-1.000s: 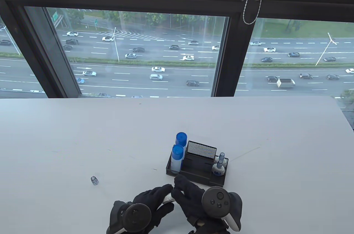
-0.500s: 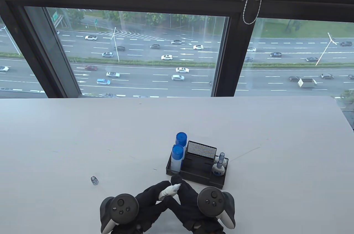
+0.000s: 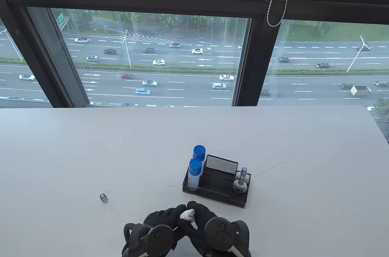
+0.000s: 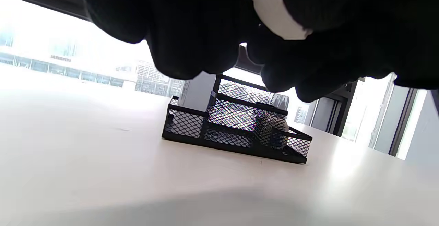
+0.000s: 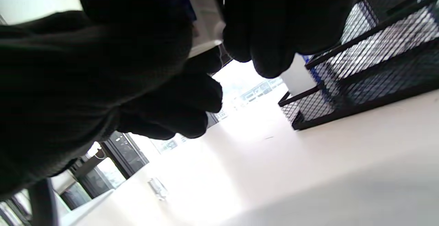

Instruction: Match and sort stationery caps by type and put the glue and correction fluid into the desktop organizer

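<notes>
A white correction fluid bottle (image 3: 186, 215) with a bare nozzle is held between both gloved hands near the table's front edge. My left hand (image 3: 173, 214) curls round its body, which shows white (image 4: 276, 18) in the left wrist view. My right hand (image 3: 196, 212) grips it from the other side, where the bottle (image 5: 205, 20) shows between fingers and thumb. The black mesh organizer (image 3: 212, 191) stands just beyond the hands. Two blue-capped glue sticks (image 3: 195, 169) stand in its left slot, and two capped correction fluid bottles (image 3: 241, 182) in its right slot. A small clear cap (image 3: 104, 198) stands alone to the left.
The white table (image 3: 91, 147) runs back to a large window over a busy road. The table's right edge (image 3: 380, 126) curves away. The organizer (image 4: 236, 126) sits a short way in front of the hands, and the loose cap (image 5: 157, 187) lies beyond the left hand.
Both hands have drawn back toward the front edge with the bottle. Its nozzle, which pointed toward the organizer, now sits lower between the fingers. The left tracker shifted right.
</notes>
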